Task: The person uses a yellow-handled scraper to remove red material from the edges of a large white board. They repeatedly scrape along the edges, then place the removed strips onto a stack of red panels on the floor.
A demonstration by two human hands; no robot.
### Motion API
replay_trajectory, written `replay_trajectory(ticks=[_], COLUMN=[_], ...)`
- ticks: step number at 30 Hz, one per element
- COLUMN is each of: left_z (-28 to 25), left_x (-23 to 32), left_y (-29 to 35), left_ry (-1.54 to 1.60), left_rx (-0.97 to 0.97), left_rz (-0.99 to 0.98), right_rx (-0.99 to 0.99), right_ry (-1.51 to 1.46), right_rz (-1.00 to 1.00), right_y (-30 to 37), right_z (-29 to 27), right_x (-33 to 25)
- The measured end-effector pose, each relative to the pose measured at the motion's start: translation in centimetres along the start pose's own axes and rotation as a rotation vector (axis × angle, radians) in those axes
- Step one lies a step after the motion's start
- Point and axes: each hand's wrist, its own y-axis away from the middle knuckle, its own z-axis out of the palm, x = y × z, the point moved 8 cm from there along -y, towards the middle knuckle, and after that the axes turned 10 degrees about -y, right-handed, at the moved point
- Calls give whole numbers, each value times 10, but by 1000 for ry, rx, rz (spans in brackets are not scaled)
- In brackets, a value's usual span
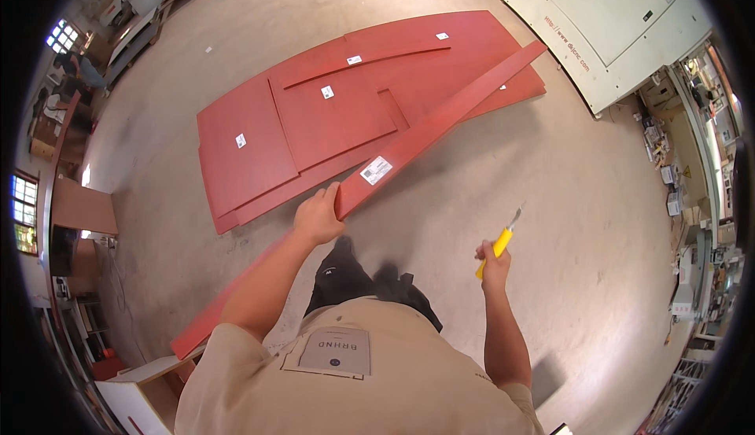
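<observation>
My left hand [318, 216] grips the edge of a long, narrow red board [440, 125] that slants from the lower left up to the far right, with a white label near my fingers. Its far end reaches over a stack of red panels [330, 116] lying flat on the concrete floor. My right hand [494, 263] is raised to the right and closed around a yellow-handled utility knife [502, 241], its blade pointing up and away. The knife is apart from the board.
A large cream machine cabinet [605, 18] stands at the far right. Workbenches and tools line the right edge [692, 199]. Brown boards and shelving stand at the left [79, 207]; a white panel [141, 392] lies near my left side.
</observation>
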Motion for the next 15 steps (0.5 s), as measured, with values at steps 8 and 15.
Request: replay_trajectory(ticks=[8, 15], left_z=[46, 89], left_x=[-75, -134], left_y=[-219, -375], left_ry=[-115, -76], left_rx=[-51, -135], left_rz=[-88, -99], right_rx=[376, 413], right_ry=[129, 347], right_rz=[393, 627], right_y=[36, 18], right_z=[-50, 29], right_x=[115, 90])
